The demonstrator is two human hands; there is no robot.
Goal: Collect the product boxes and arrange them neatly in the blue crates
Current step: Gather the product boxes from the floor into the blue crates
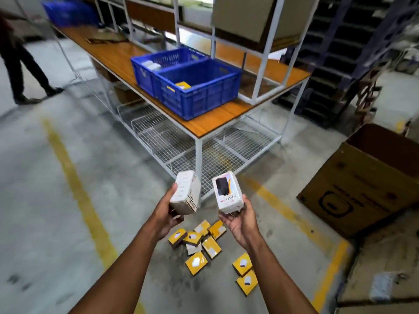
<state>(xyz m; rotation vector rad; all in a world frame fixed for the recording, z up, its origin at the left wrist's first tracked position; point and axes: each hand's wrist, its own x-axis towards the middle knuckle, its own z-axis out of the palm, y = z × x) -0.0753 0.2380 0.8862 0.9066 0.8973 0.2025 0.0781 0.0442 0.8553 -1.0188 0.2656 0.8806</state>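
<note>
White product box, plain side up [185, 193], gripped in left hand [167, 214]; white product box with black item pictured [227, 192], cupped by right hand [240, 220]. Both arms outstretched above scattered yellow boxes [212, 245] on floor; blue crates [186, 80] on table [215, 123] ahead.

White box [229, 192] held in right hand [241, 220], about 5 o'clock from the blue crates: front face reads "HALLEY", upside down to the camera, followed by reddish characters too blurred to make out. Print on the other white box [186, 192] at its 9 o'clock, and the logo on the cardboard carton [362, 189] at 3 o'clock, unreadable.
</note>
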